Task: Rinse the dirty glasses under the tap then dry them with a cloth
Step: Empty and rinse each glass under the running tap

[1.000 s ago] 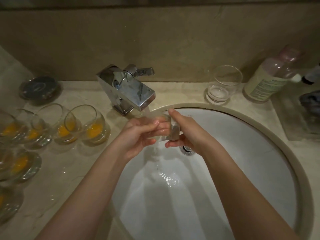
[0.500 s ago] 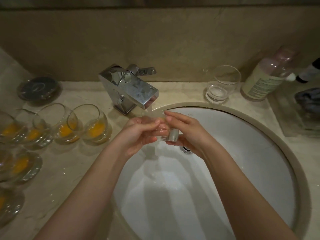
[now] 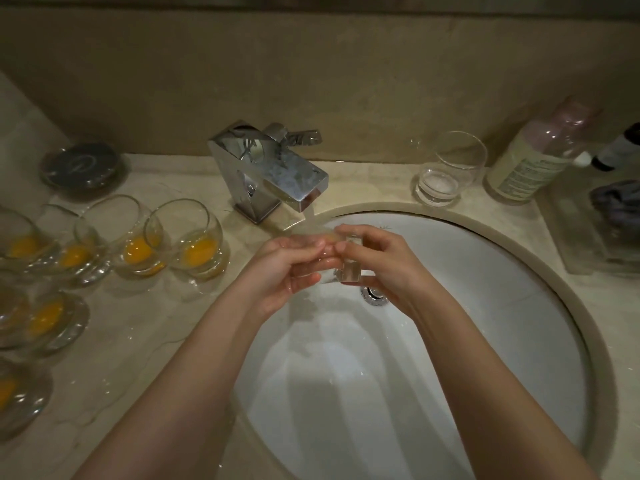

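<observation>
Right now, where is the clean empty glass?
In the head view, the clean empty glass stands upright on the counter behind the sink, right of the tap and just left of the tall bottle.

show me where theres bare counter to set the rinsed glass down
Free: the counter strip between the tap and the clean glass, behind the sink rim; also the front-left counter between the dirty glasses and the basin. Crowded: far left, and the right side with bottle and tray.
</observation>
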